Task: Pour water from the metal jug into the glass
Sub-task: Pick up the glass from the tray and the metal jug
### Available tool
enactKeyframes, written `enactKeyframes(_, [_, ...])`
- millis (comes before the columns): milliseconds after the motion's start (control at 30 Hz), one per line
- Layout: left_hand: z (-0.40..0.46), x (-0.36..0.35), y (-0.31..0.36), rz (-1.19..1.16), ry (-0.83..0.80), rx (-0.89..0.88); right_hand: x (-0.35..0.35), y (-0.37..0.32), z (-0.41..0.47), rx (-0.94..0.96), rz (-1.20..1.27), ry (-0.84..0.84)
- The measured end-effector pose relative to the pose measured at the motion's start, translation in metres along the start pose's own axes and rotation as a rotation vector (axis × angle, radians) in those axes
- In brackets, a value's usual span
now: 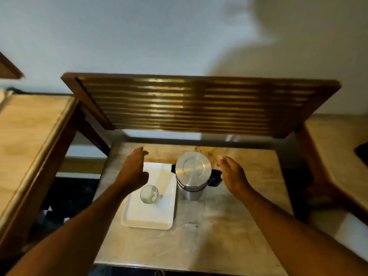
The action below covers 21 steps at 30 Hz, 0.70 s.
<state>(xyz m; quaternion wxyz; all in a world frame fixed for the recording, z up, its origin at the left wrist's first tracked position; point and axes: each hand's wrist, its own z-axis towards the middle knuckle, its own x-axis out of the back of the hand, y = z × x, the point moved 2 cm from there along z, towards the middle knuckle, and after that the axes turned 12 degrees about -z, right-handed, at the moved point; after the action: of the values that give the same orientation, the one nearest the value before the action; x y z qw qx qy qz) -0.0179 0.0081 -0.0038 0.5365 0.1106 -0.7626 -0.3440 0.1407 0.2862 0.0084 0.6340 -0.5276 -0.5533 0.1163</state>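
Both hands, left and right, hover open over seemingly marble table by wall.

A small table with a pale, marbled top carries everything here (its surface is stained brownish toward the far edge). On its left half lies a white rectangular tray, long side running near to far. Just right of the tray, toward the far middle of the table, the metal jug stands upright with its lid on, a dark handle on its right side. The near half of the top has only faint marks.
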Motion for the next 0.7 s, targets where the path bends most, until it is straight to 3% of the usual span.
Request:
enactKeyframes(133, [-0.026, -0.049, -0.094, 0.004, -0.176, 0.257, -0.034, 0.046, 0.006, -0.093, 0.195, 0.061])
enactKeyframes(233, [-0.04, -0.087, -0.126, -0.178, -0.236, 0.26, -0.056, 0.054, 0.01, -0.105, 0.421, 0.089])
enactKeyframes(467, [-0.037, -0.13, -0.112, -0.664, 0.078, 0.31, -0.072, 0.064, 0.031, -0.113, 0.531, 0.116])
enactKeyframes(600, [-0.029, -0.118, -0.088, -0.704, 0.111, 0.32, -0.066, 0.041, 0.043, -0.172, 0.526, 0.19])
enactKeyframes(700, [-0.024, -0.075, -0.05, -0.723, 0.125, 0.232, -0.047, 0.0, 0.04, -0.156, 0.507, 0.185])
